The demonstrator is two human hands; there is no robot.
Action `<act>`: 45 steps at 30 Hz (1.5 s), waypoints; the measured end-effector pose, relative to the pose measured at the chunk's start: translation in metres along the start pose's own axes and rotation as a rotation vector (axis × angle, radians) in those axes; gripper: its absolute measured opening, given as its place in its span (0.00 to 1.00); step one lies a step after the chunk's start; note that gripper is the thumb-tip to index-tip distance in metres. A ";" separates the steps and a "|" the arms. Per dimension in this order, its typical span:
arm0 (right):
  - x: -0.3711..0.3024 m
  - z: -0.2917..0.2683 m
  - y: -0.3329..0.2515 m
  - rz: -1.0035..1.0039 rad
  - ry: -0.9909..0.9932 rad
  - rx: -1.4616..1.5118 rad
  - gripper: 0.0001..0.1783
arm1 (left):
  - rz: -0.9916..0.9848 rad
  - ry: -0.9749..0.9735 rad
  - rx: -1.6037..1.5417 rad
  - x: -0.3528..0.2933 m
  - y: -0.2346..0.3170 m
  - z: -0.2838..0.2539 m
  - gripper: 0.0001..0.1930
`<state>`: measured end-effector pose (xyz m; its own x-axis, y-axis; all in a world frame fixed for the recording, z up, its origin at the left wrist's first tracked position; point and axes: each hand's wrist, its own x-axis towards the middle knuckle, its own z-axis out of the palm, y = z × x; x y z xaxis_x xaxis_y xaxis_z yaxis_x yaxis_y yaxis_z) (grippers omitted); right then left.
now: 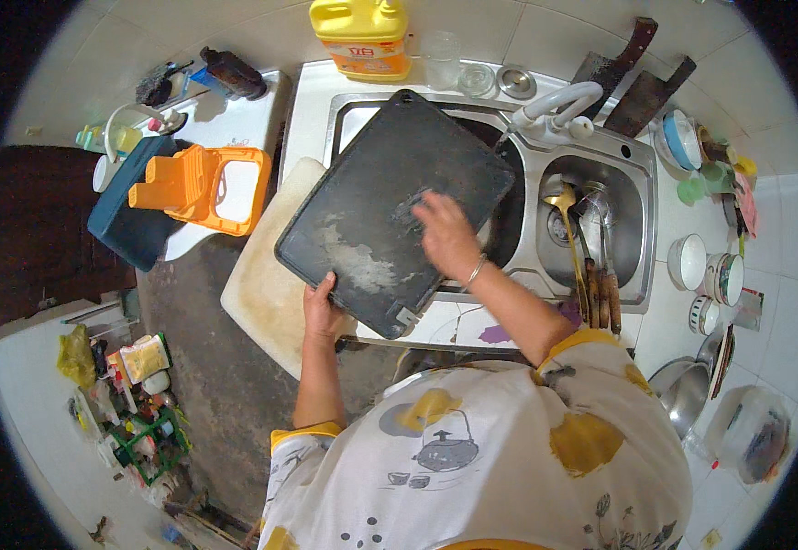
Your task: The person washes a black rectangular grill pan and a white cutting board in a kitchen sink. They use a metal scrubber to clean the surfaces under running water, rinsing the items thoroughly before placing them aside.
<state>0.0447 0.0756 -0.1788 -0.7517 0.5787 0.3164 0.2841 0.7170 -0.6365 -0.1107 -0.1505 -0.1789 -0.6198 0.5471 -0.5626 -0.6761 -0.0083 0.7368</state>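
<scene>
A large black cutting board lies slanted over the left basin of the steel sink. Pale worn patches and a darker smear show on its face. My left hand grips its near left edge, thumb on top, the other fingers hidden underneath. Against the middle of the board rest the fingertips of my right hand, fingers stretched out and slightly blurred. I make out nothing held in that hand. Beneath the board's left side is a thick cream-coloured slab, partly covered.
A white faucet stands behind the basins. The right basin holds a gold ladle and several wooden-handled utensils. Two cleavers lean on the wall. Bowls line the right counter; a yellow jug and an orange folding stool are left.
</scene>
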 end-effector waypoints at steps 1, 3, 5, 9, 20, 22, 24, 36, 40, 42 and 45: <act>0.006 -0.005 0.023 0.022 0.009 -0.051 0.20 | -0.009 0.008 0.000 0.000 -0.001 -0.002 0.24; 0.018 -0.027 0.066 0.121 0.143 -0.157 0.20 | -0.025 -0.021 -0.033 0.002 -0.003 -0.010 0.22; 0.028 -0.053 0.087 0.246 0.182 -0.195 0.21 | -0.025 -0.050 -0.011 0.000 -0.001 -0.009 0.21; 0.040 -0.007 0.036 0.129 0.084 -0.098 0.15 | -0.082 -0.078 0.022 -0.005 0.010 -0.005 0.22; 0.016 -0.075 0.141 0.356 0.150 -0.104 0.21 | -0.075 -0.049 -0.091 0.001 0.002 -0.010 0.22; 0.006 -0.110 0.141 0.385 0.086 -0.041 0.23 | -0.086 -0.079 -0.172 -0.005 0.006 -0.011 0.19; -0.004 -0.130 0.166 0.396 0.069 -0.019 0.21 | -0.110 -0.080 -0.173 -0.003 0.013 -0.018 0.19; -0.052 -0.198 0.117 1.125 -0.315 0.642 0.25 | -0.327 -0.057 0.193 -0.008 0.050 0.057 0.21; -0.093 -0.244 0.140 1.160 -0.131 1.044 0.21 | -0.404 -0.191 0.293 0.060 0.033 0.085 0.33; -0.105 -0.268 0.139 1.228 -0.004 1.168 0.19 | -0.429 -0.373 0.112 0.086 0.019 0.091 0.39; -0.119 -0.289 0.098 1.196 0.158 1.280 0.18 | -0.424 -0.554 -0.479 0.061 0.015 0.130 0.45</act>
<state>0.3343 0.1892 -0.0762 -0.4170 0.5963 -0.6859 -0.0753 -0.7748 -0.6277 -0.1064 -0.0086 -0.1532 -0.0757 0.9141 -0.3984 -0.9806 0.0042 0.1959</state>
